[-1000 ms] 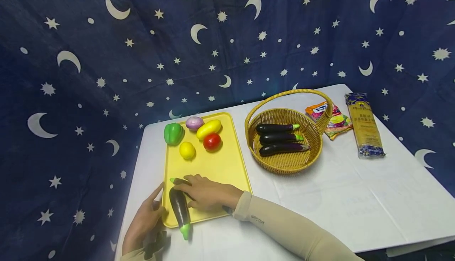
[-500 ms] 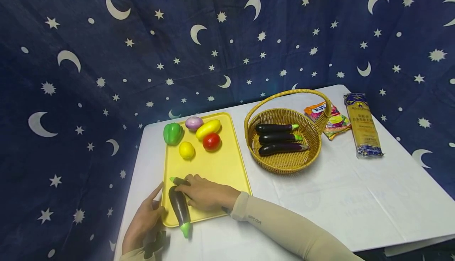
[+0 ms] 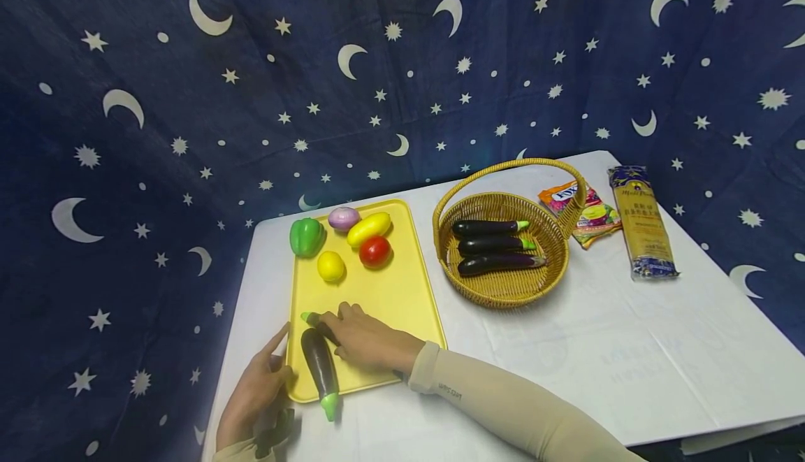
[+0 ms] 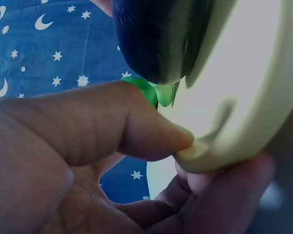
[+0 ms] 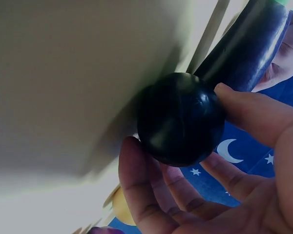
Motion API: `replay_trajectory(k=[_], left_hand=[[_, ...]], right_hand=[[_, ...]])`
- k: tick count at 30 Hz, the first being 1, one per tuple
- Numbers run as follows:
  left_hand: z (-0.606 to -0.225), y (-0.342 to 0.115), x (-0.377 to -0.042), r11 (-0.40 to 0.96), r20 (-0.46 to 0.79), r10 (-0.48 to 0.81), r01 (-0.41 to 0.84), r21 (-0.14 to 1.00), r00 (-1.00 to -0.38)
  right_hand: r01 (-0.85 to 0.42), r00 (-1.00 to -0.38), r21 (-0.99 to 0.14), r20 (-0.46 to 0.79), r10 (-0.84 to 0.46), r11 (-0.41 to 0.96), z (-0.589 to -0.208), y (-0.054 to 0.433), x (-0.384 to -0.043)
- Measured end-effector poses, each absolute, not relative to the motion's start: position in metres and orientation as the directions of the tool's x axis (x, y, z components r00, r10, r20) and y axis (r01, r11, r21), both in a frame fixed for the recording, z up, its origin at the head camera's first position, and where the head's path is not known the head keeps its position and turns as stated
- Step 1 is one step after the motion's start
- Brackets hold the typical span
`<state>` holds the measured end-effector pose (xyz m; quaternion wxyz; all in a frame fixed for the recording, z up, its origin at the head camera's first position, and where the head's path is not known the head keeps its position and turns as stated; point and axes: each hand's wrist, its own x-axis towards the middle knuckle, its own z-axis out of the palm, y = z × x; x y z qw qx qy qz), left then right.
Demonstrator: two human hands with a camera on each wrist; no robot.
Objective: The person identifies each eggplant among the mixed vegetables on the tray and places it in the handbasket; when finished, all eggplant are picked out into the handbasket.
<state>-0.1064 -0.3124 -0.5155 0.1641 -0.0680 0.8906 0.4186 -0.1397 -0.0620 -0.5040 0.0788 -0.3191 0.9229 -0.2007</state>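
Observation:
My left hand pinches the near-left rim of the yellow tray; in the left wrist view its thumb lies on the rim with fingers underneath. My right hand grips an eggplant by its rounded dark end, thumb on one side and fingers on the other. In the head view that eggplant is mostly hidden by the hand, its green stem pointing left. A second eggplant lies beside it, between the two hands, with its green stem end sticking out over the tray's near edge.
On the tray's far half are a green bell pepper, a purple onion, a long yellow fruit, a tomato and a lemon. A handled wicker basket with three eggplants, a candy bag and a spaghetti pack stand right.
The right hand has shifted slightly, its knuckles rising a little, with the gripped eggplant showing more. The eggplant beside it has moved very slightly. The left hand stays on the tray rim.

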Motion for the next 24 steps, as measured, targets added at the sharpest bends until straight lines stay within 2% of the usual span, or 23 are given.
replay_trajectory(k=[24], left_hand=[[-0.5145, -0.3122, -0.1074, 0.656, -0.349, 0.011, -0.257, 0.71, -0.937]], right_hand=[[-0.557, -0.79, -0.42, 0.002, -0.613, 0.717, -0.4991, -0.0521, -0.1401]])
